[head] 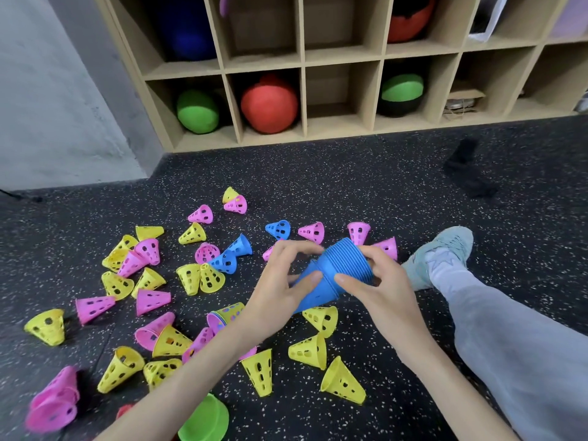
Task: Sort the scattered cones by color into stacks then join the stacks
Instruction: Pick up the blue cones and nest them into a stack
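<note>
A stack of blue cones [337, 270] lies tilted in both my hands above the floor, wide end up and to the right. My left hand [280, 288] curls round its narrow lower half, thumb on top. My right hand [372, 281] grips the ribbed wide end. Loose blue cones [278, 229] [226, 261] [241, 245] lie just left of the stack. Yellow cones [322, 318] [259, 370] and pink cones [152, 301] [313, 232] lie scattered over the speckled floor. A small mixed stack [222, 316] sits under my left wrist.
A wooden cubby shelf [304, 100] with balls stands at the back. My leg and grey shoe [442, 253] stretch along the right. A green cone stack [206, 420] lies at the bottom edge, and a dark cloth [467, 173] at the far right.
</note>
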